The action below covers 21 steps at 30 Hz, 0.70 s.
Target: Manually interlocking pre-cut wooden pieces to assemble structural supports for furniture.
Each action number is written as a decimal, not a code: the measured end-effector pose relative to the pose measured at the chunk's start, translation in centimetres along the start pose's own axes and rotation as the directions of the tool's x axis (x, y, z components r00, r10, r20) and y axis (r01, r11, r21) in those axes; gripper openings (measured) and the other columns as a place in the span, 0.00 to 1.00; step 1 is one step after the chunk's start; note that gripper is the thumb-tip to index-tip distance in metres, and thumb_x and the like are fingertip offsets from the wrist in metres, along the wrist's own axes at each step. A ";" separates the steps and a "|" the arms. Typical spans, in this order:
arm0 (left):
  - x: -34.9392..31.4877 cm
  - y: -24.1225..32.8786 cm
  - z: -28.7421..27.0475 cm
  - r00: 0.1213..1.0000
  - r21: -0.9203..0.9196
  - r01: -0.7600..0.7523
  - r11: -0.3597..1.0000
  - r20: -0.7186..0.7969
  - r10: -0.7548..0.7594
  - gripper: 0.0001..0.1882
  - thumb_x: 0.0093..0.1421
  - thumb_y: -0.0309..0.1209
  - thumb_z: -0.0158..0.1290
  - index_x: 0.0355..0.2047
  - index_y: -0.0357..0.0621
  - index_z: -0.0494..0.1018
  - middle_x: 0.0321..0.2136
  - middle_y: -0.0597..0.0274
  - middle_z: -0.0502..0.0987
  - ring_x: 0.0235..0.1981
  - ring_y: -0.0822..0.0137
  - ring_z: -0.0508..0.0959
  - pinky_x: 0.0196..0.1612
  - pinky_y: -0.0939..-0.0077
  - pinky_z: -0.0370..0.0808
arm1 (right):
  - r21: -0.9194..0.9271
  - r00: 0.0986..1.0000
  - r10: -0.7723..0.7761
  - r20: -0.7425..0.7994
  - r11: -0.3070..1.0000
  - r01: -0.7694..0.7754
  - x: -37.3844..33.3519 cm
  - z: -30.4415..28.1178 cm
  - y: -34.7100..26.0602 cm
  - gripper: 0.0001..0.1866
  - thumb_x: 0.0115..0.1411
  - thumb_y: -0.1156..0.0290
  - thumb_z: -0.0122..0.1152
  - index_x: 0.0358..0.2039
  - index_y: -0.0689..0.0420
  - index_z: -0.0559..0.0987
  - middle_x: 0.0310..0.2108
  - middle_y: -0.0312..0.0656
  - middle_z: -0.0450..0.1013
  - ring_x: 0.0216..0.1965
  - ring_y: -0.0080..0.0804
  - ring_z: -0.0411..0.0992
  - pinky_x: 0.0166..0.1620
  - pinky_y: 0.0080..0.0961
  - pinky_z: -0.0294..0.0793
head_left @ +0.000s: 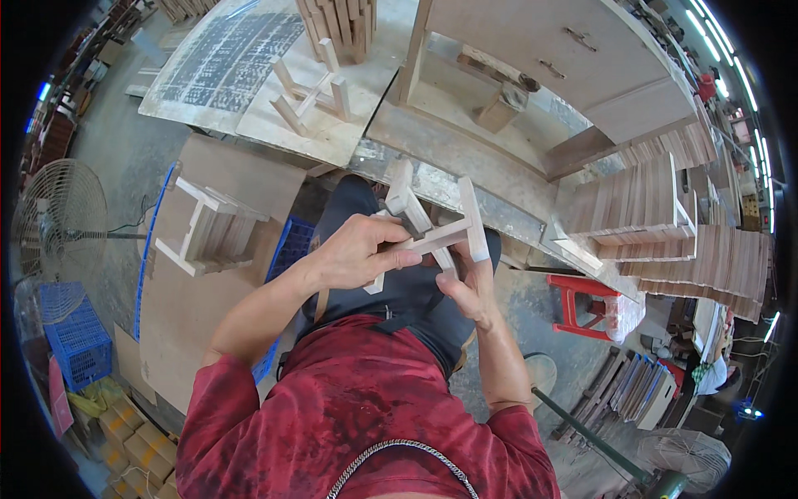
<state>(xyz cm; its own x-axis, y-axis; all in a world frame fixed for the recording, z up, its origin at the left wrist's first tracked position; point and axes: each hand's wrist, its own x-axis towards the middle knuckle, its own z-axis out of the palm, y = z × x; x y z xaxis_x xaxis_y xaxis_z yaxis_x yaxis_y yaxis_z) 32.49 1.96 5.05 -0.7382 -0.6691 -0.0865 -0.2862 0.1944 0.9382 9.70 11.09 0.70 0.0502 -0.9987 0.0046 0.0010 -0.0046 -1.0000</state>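
Above my lap I hold a small pale wooden frame (440, 236), with upright legs joined by crossing bars. My left hand (353, 254) is closed round its left side, thumb along a crossbar. My right hand (472, 289) grips the near right part, with the thumb on the near end of a bar. Some of the fingers are hidden behind the wood. A similar legged wooden frame (312, 98) stands on the pale board ahead of me to the left.
To my left, a brown board (187, 320) carries a stack of wooden pieces (220, 233). Ahead is a workbench (465, 187) with a wooden cabinet-like box (573, 50). Stacked slats (632, 195) and a red stool (573, 303) are at right. A fan (62, 208) stands far left.
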 end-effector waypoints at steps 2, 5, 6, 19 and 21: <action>0.8 0.7 -0.1 0.995 -0.091 0.095 0.991 0.027 -0.093 0.13 0.65 0.37 0.62 0.34 0.37 0.82 0.17 0.65 0.76 0.23 0.73 0.76 0.42 0.69 0.78 | 0.011 0.999 -0.037 -0.003 0.999 0.037 0.1 -0.4 1.0 0.29 0.46 0.60 0.66 0.46 0.68 0.77 0.35 0.43 0.74 0.38 0.30 0.71 0.44 0.29 0.71; 1.5 0.9 -0.6 0.938 -0.193 0.343 0.919 0.116 -0.326 0.16 0.65 0.40 0.63 0.35 0.37 0.83 0.20 0.66 0.80 0.24 0.78 0.76 0.29 0.76 0.73 | -0.072 0.999 -0.023 0.040 0.997 0.026 0.2 -1.0 2.0 0.29 0.45 0.60 0.64 0.44 0.67 0.76 0.33 0.45 0.73 0.36 0.32 0.69 0.42 0.29 0.70; 1.6 0.4 -0.5 0.941 -0.204 0.332 0.921 0.138 -0.309 0.17 0.65 0.41 0.63 0.36 0.36 0.83 0.22 0.66 0.80 0.24 0.78 0.76 0.28 0.77 0.72 | -0.050 0.999 -0.033 0.024 0.998 0.034 0.2 -0.8 2.1 0.29 0.44 0.60 0.63 0.44 0.67 0.76 0.32 0.45 0.72 0.35 0.33 0.69 0.41 0.29 0.69; 0.2 -2.6 1.3 0.960 -0.501 0.087 0.861 -0.190 -0.207 0.18 0.58 0.28 0.69 0.46 0.33 0.79 0.33 0.61 0.84 0.31 0.76 0.80 0.36 0.76 0.78 | -0.058 0.962 0.186 0.201 0.982 -0.178 1.7 -0.8 -0.4 0.23 0.56 0.62 0.66 0.46 0.66 0.77 0.29 0.37 0.73 0.28 0.25 0.70 0.34 0.24 0.71; 0.1 -2.1 2.4 0.960 -0.539 -0.017 0.842 -0.244 -0.136 0.17 0.54 0.23 0.70 0.45 0.37 0.81 0.40 0.63 0.84 0.41 0.73 0.81 0.47 0.73 0.78 | 0.000 0.980 0.189 0.053 0.982 -0.190 1.3 -0.9 -0.3 0.26 0.62 0.60 0.70 0.51 0.69 0.79 0.35 0.39 0.78 0.33 0.23 0.76 0.37 0.22 0.76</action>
<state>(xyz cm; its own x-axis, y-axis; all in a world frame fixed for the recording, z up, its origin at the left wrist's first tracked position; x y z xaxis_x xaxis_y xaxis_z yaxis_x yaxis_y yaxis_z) 31.55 3.21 2.27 -0.5206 -0.8440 -0.1293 0.1013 -0.2114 0.9721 8.87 9.70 0.97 0.1020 -0.9775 -0.1848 -0.0082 0.1849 -0.9827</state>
